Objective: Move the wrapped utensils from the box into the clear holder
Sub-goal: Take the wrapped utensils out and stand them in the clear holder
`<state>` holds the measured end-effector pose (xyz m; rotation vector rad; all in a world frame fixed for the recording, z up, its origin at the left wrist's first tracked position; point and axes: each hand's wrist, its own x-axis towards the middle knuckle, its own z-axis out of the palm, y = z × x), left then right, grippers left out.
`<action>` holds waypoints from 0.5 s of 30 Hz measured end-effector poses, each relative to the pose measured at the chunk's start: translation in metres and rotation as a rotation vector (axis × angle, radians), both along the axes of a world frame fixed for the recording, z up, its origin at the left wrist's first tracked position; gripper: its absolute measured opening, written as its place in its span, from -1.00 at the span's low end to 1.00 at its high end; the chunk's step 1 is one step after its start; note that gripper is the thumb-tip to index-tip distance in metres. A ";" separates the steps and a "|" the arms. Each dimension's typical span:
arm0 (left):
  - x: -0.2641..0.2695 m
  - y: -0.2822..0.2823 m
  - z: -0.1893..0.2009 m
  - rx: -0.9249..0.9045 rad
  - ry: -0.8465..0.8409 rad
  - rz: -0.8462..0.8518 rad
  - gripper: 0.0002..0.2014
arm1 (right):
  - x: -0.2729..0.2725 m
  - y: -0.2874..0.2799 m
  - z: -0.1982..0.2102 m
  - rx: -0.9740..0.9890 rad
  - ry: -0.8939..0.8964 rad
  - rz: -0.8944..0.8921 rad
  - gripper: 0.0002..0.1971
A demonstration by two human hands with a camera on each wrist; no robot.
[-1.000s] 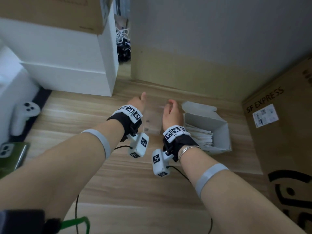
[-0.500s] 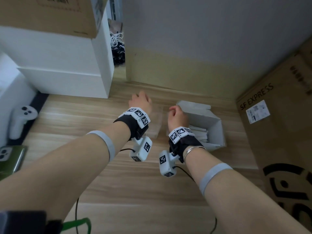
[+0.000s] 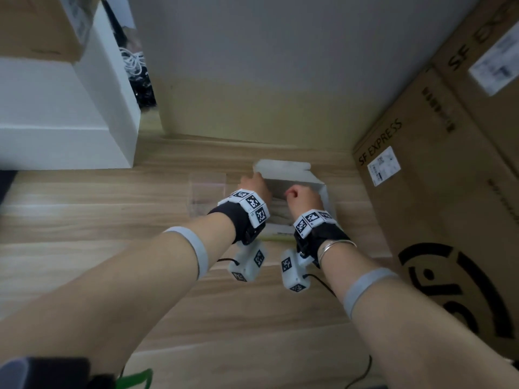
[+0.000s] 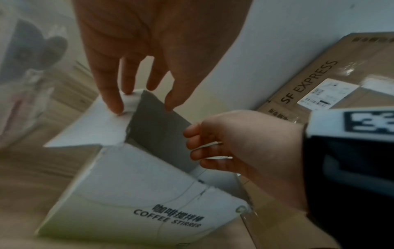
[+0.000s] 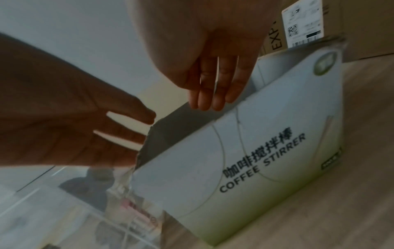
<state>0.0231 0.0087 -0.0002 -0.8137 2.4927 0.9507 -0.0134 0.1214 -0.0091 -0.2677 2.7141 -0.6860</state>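
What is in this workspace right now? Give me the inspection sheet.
Surface: wooden floor.
Job's things: open box marked COFFEE STIRRER; clear holder just left of it; contents hidden.
Clutter: green strap.
Hands: left hand touches the box flap, fingers straight; right hand reaches into the box, grip unclear.
Cables: black cable from the wrist camera; white cords.
Surroundings: SF EXPRESS carton, white cabinet.

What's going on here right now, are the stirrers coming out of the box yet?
Not yet. A person has both hands at the white coffee stirrer box on the wooden floor. The left hand touches the box's open flap with straight fingers, and the right hand reaches into the opening, fingers curled; whether it grips anything can't be seen. The clear holder stands just left of the box, with no stirrers visibly in it.
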 end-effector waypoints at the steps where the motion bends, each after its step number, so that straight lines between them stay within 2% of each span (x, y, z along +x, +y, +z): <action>1: -0.001 0.002 -0.004 -0.018 -0.028 0.008 -0.55 | -0.001 0.003 -0.002 0.000 -0.014 0.003 -0.70; 4: -0.004 0.006 -0.019 -0.064 -0.097 0.015 -0.45 | -0.005 0.013 -0.007 -0.007 -0.040 0.008 -0.69; 8: -0.003 -0.001 -0.028 -0.098 -0.148 -0.046 -0.60 | -0.007 0.019 -0.013 -0.012 -0.060 0.025 -0.69; 12: -0.001 -0.006 -0.029 -0.097 -0.202 -0.121 -0.63 | -0.008 0.021 -0.016 -0.015 -0.080 0.054 -0.69; 15: -0.006 -0.007 -0.025 -0.071 -0.108 -0.016 -0.65 | -0.010 0.020 -0.016 -0.002 -0.099 0.072 -0.67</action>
